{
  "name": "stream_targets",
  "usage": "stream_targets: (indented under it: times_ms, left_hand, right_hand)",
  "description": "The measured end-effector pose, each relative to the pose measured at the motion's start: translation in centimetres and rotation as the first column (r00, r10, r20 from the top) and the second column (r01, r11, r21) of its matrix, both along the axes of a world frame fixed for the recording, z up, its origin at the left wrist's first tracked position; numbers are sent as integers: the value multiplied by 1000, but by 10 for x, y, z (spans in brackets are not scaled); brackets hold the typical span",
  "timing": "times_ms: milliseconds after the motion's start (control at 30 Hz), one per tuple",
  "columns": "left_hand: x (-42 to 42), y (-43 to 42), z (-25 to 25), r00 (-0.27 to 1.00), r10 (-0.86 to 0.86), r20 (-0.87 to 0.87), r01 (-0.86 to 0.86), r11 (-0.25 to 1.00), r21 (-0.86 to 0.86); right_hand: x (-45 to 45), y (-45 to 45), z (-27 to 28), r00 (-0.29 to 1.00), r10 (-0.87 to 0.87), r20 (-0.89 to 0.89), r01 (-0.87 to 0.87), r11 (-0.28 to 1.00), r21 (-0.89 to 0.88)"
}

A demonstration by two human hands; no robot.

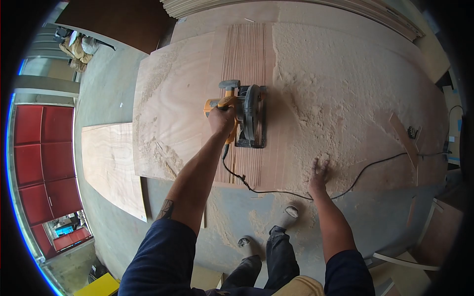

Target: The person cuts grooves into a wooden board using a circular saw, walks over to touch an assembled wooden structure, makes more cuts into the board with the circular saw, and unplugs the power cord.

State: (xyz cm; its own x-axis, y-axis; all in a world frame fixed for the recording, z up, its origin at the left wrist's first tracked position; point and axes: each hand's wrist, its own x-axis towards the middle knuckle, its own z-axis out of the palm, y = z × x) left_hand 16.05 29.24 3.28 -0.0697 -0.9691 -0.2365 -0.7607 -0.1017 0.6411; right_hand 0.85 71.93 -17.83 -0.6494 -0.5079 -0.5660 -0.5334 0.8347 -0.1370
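My left hand [222, 118] is wrapped round the handle of a yellow and grey circular saw [249, 113]. The saw's base rests on a plywood sheet [173, 98], at the right side of a band of many narrow parallel grooves [242, 54]. Sawdust [311, 108] lies thick on the right part of the sheet. Down there, near the sheet's front edge, my right hand [320, 175] rests on the dusty wood with its fingers apart and nothing held. A black power cord [276, 191] runs from the saw along the front edge, past my right wrist, to the right.
Thin wood offcuts [405, 138] lie at the right of the sheet. Another plywood piece [111, 163] is on the floor at the left. Stacked boards [345, 10] stand along the far side. My feet are on the dusty floor below the sheet's front edge.
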Motion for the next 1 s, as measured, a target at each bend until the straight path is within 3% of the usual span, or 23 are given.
stream_targets:
  times_ms: [33, 100, 200, 300, 633, 733, 833, 1000]
  left_hand:
    - [-3, -5, -1, 1000, -2, 1, 2, 1000, -4]
    - [-9, -14, -4, 1000, -11, -27, 10, 1000, -17]
    - [-20, -29, -6, 999, -43, -33, 42, 999, -31]
    - [-34, -43, -6, 1000, -31, 3, 31, 1000, -3]
    - [-70, -96, -23, 995, -78, -67, 73, 994, -77]
    - [-81, -110, -24, 995, -82, -57, 78, 994, -74]
    - [-93, -124, -26, 997, -68, -38, 66, 995, -73]
    - [-116, -147, -20, 998, -66, 15, 66, 997, -44]
  right_hand:
    - [0, -1, -1, 999, -33, 18, 33, 999, -28]
    - [3, 0, 5, 994, 89, -68, -83, 993, 80]
    - [4, -10, 16, 999, 35, -42, -28, 988, 152]
    - [4, -8, 27, 999, -44, 32, 44, 999, 1]
    - [6, -17, 48, 1000, -29, -7, 29, 1000, -6]
    - [8, -27, 68, 996, -74, 56, 67, 990, 122]
    - [7, -24, 67, 995, -65, 71, 64, 998, 21]
    - [11, -8, 37, 987, 92, -130, -95, 995, -17]
